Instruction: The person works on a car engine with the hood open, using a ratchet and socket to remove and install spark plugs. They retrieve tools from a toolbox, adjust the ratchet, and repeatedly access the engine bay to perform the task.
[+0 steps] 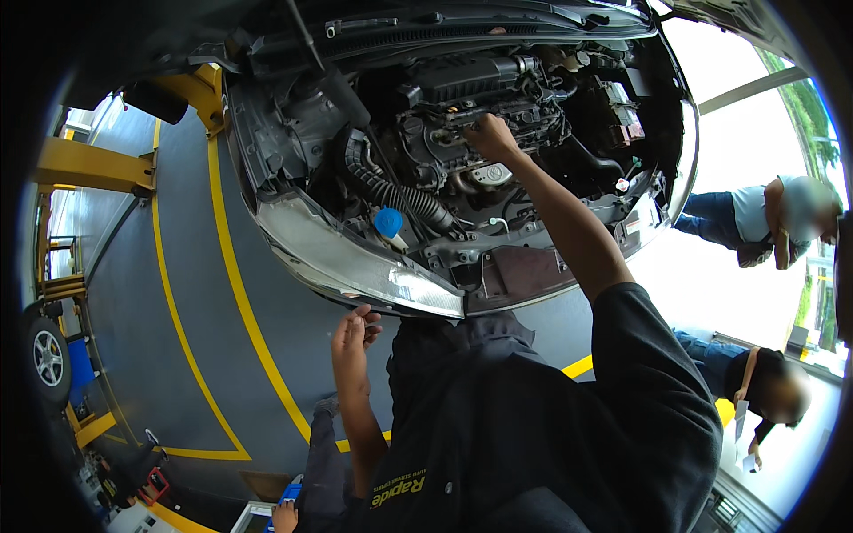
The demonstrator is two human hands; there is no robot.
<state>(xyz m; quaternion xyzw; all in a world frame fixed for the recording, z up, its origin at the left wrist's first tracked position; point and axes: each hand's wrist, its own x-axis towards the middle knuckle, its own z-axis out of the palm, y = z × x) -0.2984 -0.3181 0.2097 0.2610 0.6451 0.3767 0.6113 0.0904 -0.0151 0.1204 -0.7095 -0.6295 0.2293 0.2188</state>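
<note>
My right hand (490, 139) reaches over the front of the car into the engine bay, fingers closed at the top of the engine (426, 142). Whatever they grip, if anything, is hidden. Just behind it lies a black plastic air box (466, 78). A ribbed black hose (418, 206) curves down left of the engine, near a blue reservoir cap (387, 222). My left hand (355, 329) hangs in front of the headlight (355, 258), fingers loosely curled and apart, with no object visible in it.
A black prop rod (342, 93) slants across the bay's left side. The battery (622, 115) sits at right. Yellow lift arms (98, 164) stand at left, near a wheel (50, 357). Two people (769, 218) are off to the right; another person's hand (284, 517) shows at bottom left.
</note>
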